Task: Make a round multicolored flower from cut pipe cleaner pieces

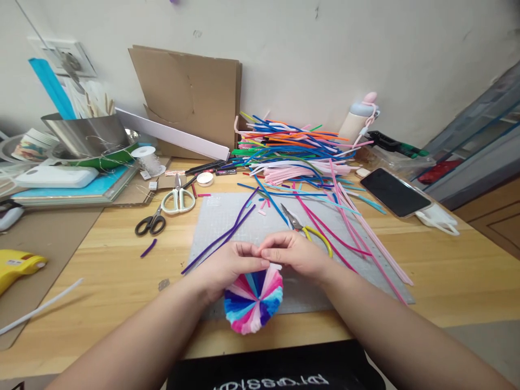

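A round pipe-cleaner disc [254, 303] with wedges of pink, purple, blue and white hangs just below my hands, over the near edge of the grey cutting mat [219, 216]. My left hand [233, 264] is closed in a pinch at the disc's top edge, its thumb lying across. Fingertips of my right hand [298, 254] meet it there, also pinching. A short white end [275, 266] sticks out under the right fingers. Exactly what lies between the fingertips is hidden. Yellow-handled pliers [309, 227] lie on the mat just beyond my right hand.
Purple pipe cleaners [227, 233] and pink ones [345, 227] lie across the mat. A large pile of coloured pipe cleaners [292, 151] sits at the back. Scissors [179, 200], black scissors [150, 223], a phone [395, 192] and a yellow glue gun [18, 264] rest around the table.
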The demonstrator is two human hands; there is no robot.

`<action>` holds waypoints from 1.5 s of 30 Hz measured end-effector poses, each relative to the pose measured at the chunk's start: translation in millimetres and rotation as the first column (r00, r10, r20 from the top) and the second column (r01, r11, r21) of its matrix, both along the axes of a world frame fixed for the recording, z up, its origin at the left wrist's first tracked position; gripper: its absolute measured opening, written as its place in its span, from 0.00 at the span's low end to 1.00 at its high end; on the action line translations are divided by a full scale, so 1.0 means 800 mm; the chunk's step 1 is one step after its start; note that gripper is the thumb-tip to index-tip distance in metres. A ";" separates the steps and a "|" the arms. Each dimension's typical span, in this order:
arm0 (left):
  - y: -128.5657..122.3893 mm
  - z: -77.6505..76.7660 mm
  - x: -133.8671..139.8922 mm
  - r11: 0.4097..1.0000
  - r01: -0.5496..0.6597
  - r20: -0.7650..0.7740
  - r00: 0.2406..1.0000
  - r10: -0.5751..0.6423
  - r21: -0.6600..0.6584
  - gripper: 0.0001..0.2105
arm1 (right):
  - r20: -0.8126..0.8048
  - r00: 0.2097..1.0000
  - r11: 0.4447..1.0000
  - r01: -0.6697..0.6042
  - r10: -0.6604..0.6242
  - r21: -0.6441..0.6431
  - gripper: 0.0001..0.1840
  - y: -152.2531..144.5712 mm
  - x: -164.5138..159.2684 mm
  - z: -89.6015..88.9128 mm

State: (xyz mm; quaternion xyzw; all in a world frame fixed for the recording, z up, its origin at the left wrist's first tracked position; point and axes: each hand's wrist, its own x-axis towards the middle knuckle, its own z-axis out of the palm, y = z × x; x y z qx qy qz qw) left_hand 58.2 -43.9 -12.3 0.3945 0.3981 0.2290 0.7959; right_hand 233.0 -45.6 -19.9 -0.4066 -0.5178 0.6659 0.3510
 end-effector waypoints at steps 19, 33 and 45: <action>0.007 -0.003 0.002 0.951 -0.253 -0.069 0.961 0.268 0.181 0.12 | 0.320 0.915 0.920 0.118 -0.248 0.374 0.10 -0.005 -0.005 0.000; -0.003 0.007 -0.003 0.553 0.108 -0.345 0.874 0.343 0.826 0.05 | 0.089 0.993 0.994 0.064 -0.071 0.085 0.17 -0.001 0.002 -0.005; -0.005 -0.001 -0.001 0.194 0.133 -0.190 0.930 0.314 0.972 0.02 | 0.062 0.977 0.962 0.187 -0.203 0.197 0.16 -0.006 -0.008 0.000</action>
